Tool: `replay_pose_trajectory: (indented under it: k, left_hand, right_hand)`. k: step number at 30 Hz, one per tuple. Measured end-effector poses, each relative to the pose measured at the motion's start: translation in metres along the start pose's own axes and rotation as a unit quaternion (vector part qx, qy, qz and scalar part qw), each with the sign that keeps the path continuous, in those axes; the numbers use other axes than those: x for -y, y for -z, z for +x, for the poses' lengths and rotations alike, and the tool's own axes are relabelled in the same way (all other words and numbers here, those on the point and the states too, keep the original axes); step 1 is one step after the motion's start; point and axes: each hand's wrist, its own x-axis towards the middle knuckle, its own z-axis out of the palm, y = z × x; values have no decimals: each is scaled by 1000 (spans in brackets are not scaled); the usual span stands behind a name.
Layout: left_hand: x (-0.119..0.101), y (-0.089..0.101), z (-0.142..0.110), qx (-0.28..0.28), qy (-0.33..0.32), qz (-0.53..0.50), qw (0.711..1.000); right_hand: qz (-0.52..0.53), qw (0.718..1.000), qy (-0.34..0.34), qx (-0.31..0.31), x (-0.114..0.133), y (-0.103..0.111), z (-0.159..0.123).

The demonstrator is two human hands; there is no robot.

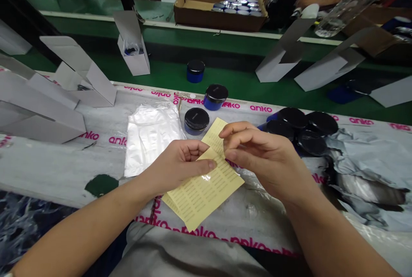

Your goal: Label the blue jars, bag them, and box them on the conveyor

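My left hand (180, 165) is closed on a yellow sheet of small printed labels (209, 191), its thumb lying on top. A second yellow sheet shows under the first at the lower left and upper edges. Over the sheet's upper right side, my right hand (267, 157) has its thumb and fingertips brought together; whether a label is between them is too small to tell. Beyond the sheet stand two blue jars with black lids, a nearer jar (196, 121) and a farther jar (215, 97).
A stack of clear plastic bags (151, 135) lies left of the jars. Several black-lidded jars (291, 118) cluster at the right. Open white boxes (133, 56) stand on both sides. Another jar (195, 71) sits on the green belt (167, 64), below a cardboard tray (219, 19).
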Motion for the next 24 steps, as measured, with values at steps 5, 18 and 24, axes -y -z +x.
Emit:
replay_pose_trajectory:
  k: [5, 18, 24]
  left_hand:
    - [20, -2, 7, -38, -112, 269, 956]
    - [-94, 57, 72, -303, -280, 483, 772]
    - [-109, 94, 187, -334, -187, 343, 858]
  right_hand:
    - [92, 992, -75, -37, 2, 5, 1]
    - [105, 982, -79, -134, 19, 28, 3]
    - [81, 986, -62, -131, 18, 26, 5]
